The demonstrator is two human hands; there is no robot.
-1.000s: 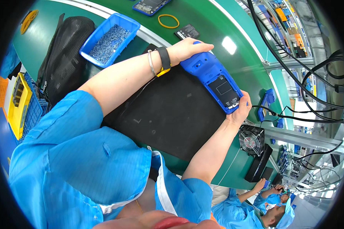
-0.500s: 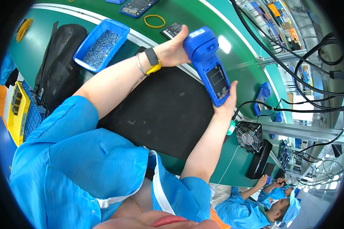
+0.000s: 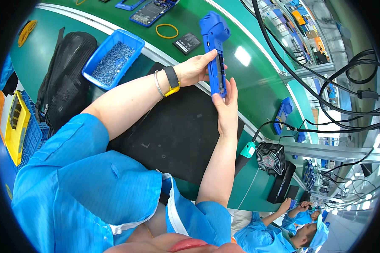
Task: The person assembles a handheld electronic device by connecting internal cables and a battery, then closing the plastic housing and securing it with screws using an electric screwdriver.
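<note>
Both my hands hold a blue handheld terminal (image 3: 217, 69) above the far edge of the black mat (image 3: 173, 130). It is tilted on its side, bulky head up, with an open dark recess along its body. My left hand (image 3: 195, 69) grips it from the left around the middle, thumb on its near side. My right hand (image 3: 227, 105) is closed on its lower end, thumb in front and fingers behind. A flat black battery (image 3: 187, 43) lies on the green bench just beyond my left hand, beside a yellow rubber band (image 3: 167, 31).
A blue bin (image 3: 86, 69) of small screws and a black mesh bag (image 3: 67, 76) lie left. An opened blue device (image 3: 152, 12) lies far off. To the right are a green connector (image 3: 248, 149), a fan (image 3: 270, 159), hanging black cables (image 3: 321, 69) and a co-worker (image 3: 270, 232).
The terminal has turned from showing its open back to nearly edge-on, and has moved left and away from me. My right hand has followed it leftward. The battery is now fully visible.
</note>
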